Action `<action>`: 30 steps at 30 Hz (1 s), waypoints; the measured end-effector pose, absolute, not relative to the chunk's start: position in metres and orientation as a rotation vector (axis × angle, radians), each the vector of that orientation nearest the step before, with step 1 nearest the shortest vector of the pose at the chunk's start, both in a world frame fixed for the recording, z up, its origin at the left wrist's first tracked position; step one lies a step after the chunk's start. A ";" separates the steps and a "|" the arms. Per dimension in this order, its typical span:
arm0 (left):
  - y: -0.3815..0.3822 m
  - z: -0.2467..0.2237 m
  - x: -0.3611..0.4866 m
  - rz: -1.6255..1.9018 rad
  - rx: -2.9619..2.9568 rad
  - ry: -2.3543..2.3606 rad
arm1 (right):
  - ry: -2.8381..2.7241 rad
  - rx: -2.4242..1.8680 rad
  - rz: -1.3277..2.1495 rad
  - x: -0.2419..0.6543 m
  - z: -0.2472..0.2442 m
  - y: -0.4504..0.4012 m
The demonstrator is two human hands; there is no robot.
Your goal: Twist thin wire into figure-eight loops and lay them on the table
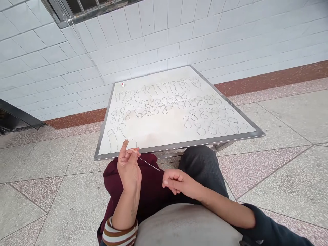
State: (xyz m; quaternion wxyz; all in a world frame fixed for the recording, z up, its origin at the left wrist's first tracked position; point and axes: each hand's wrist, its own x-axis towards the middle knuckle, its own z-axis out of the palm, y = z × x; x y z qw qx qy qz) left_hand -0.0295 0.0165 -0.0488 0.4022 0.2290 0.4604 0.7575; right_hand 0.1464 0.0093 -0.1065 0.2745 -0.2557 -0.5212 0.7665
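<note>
My left hand (130, 167) is raised at the table's near left edge, thumb and fingers pinched on a thin wire (149, 164). One part of the wire arches into a loop above the fingertips; a straight, pale tail slants down to the right. A brown strip of tape (126, 142) wraps one fingertip. Over my lap, my right hand (176, 182) is closed with curled fingers, near the wire's tail end. Whether anything is inside it cannot be seen. Beyond, single wire loops with long tails (115, 133) and figure-eight wire loops (201, 129) lie on the white tabletop (151, 128).
The table has a grey metal rim (164, 147) and stands close to a white tiled wall (159, 41). A small red-and-white object (123, 84) sits at its far left corner. Dark cloth (205, 164) and maroon cloth (151, 177) cover my legs beneath the near edge.
</note>
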 end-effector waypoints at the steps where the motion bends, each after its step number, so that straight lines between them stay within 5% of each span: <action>1: 0.015 -0.047 -0.029 1.893 0.599 1.163 | -1.319 -0.718 1.998 0.152 -0.105 0.014; 9: 0.008 -0.042 -0.006 1.637 0.665 1.111 | -1.440 -0.749 1.850 0.135 -0.067 0.047; 30: 0.000 -0.046 0.008 1.643 0.462 1.003 | -1.184 -0.730 1.663 0.104 -0.088 0.013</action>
